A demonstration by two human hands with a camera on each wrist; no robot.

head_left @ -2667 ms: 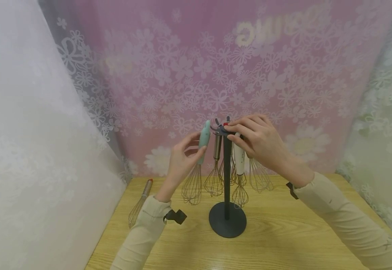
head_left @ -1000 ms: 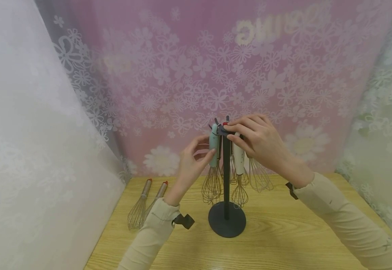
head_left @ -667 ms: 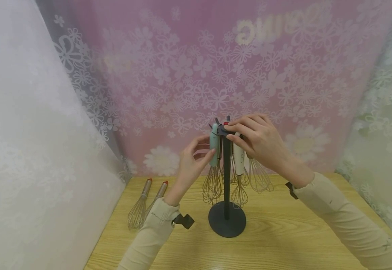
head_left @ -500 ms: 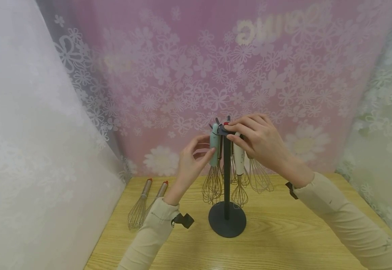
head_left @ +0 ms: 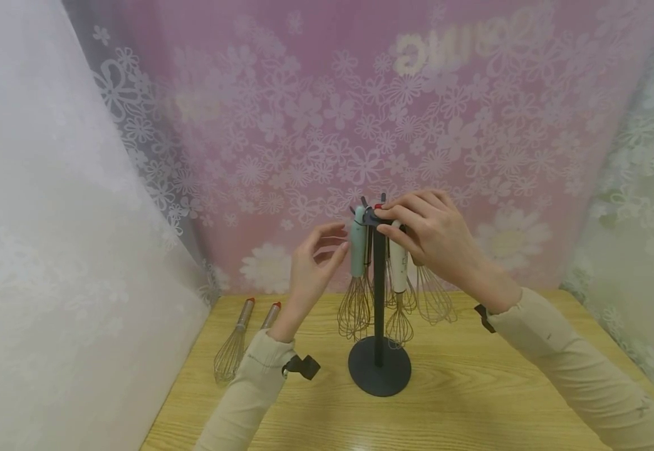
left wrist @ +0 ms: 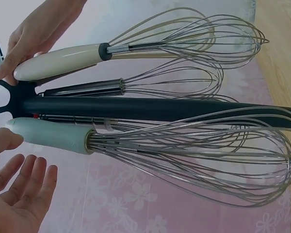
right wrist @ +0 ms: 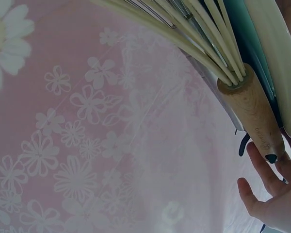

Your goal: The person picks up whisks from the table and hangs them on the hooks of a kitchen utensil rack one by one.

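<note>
A mint-handled whisk point(head_left: 358, 241) hangs on the left of a black whisk stand point(head_left: 379, 369). Beside its handle my left hand point(head_left: 311, 266) has its fingers spread and relaxed; in the left wrist view a small gap shows between most fingers and the mint handle point(left wrist: 53, 136). At the top of the stand my right hand point(head_left: 440, 232) pinches the hook head between thumb and fingers, by a red tip. A cream-handled whisk point(head_left: 398, 266) hangs below that hand. The right wrist view shows a wooden-handled whisk point(right wrist: 252, 109) near the right fingers. Metal-handled whisks hang behind the pole.
On the wooden table point(head_left: 462, 401), two metal whisks lie at the left: one whisk point(head_left: 233, 351) in full view, the other whisk point(head_left: 271, 315) partly behind the left forearm. A flowered pink curtain point(head_left: 304, 125) stands behind the table.
My left hand carried the mint-handled whisk right onto the stand, then let go of it and drew back slightly to the left. My right hand has stayed at the stand's top.
</note>
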